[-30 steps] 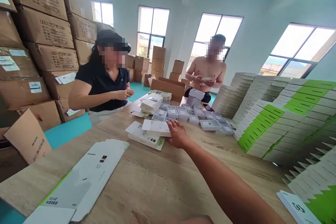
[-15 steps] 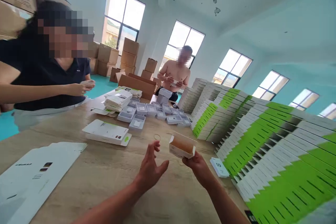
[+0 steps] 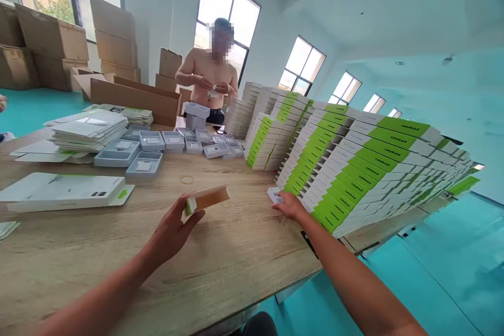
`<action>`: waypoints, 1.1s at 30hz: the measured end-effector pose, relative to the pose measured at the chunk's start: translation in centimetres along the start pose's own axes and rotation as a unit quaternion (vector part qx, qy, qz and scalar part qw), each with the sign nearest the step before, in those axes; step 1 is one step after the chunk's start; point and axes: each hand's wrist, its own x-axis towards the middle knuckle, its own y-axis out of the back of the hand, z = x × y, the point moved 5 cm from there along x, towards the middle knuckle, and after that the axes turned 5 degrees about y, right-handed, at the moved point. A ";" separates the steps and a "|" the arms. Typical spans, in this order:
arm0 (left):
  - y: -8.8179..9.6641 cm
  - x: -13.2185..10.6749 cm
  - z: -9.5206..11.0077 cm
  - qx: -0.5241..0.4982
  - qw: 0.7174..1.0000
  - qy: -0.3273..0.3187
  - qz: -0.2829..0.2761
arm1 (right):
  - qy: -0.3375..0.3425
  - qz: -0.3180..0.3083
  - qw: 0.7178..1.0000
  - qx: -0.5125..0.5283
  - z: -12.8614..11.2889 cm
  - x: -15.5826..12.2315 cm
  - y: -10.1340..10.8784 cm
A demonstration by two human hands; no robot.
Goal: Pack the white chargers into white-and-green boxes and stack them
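Open box [image 3: 208, 199], white outside, bare brown board inside, a patch of green at its left end. Held over the wood-grain table [image 3: 236, 252], left of the green-and-white stack [image 3: 350, 168] and apart from it. Left hand [image 3: 169, 228]: thumb and fingers closed on the box's left end. Right hand [image 3: 291, 206]: at the foot of the stack, on its left side, fingers close together at a small white packet [image 3: 272, 195]. Contact looks likely; cannot tell whether the packet is gripped. Packet sits just beside the stack, dark printing on top, partly hidden by the fingers.

Also left of the stack: rubber band [image 3: 186, 183] on the tabletop, just past the box. Grey plastic trays [image 3: 173, 140] grouped near the stack's far end, some with pale inserts. Pile of flat white cartons [image 3: 86, 136] well to its left; nearer the camera, white package [image 3: 74, 189] with a green tab. Large brown carton [image 3: 134, 102], flaps up, farther back on the same side. Co-worker [image 3: 208, 76] stands behind the stack's far left end, both hands at a small white item [image 3: 213, 93], details too small to tell.
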 end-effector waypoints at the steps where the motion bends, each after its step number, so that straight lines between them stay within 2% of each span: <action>1: 0.1 0.1 0.0 0.003 1.000 0.008 0.000 | -0.012 -0.005 1.000 -0.006 0.8 0.0 0.0; 6: 0.5 0.1 0.4 0.007 1.000 0.018 0.001 | -0.072 0.020 0.997 0.017 2.6 -0.3 -0.9; 10: 0.6 0.0 0.6 0.015 1.000 0.017 0.001 | -0.109 0.078 0.989 0.067 2.8 -0.8 -0.1; 14: 0.7 0.0 0.8 0.011 1.000 -0.005 0.011 | -0.119 0.169 0.970 0.131 1.7 -1.9 2.0; 17: 0.8 0.1 0.9 -0.006 0.999 -0.024 0.027 | -0.094 0.206 0.951 0.210 -0.8 -3.4 3.0; 19: 0.8 0.1 1.0 -0.016 0.999 -0.040 0.033 | -0.061 0.183 0.941 0.279 -3.6 -4.9 2.9; 23: 0.6 0.0 1.3 -0.018 0.997 -0.074 0.027 | -0.022 0.052 0.912 0.406 -10.3 -8.5 0.8; 27: 0.4 -0.2 1.8 -0.012 0.993 -0.117 0.014 | -0.065 -0.072 0.834 0.543 -16.3 -10.3 -1.4; 28: 0.5 -0.3 1.9 -0.011 0.992 -0.126 0.014 | -0.074 -0.086 0.817 0.565 -17.4 -10.3 -1.7; 30: 0.6 -0.4 2.0 -0.008 0.990 -0.141 0.020 | -0.078 -0.093 0.803 0.584 -19.2 -10.1 -2.2; 33: 0.8 -0.4 1.9 0.002 0.987 -0.155 0.038 | -0.078 -0.088 0.776 0.620 -20.5 -9.9 -2.8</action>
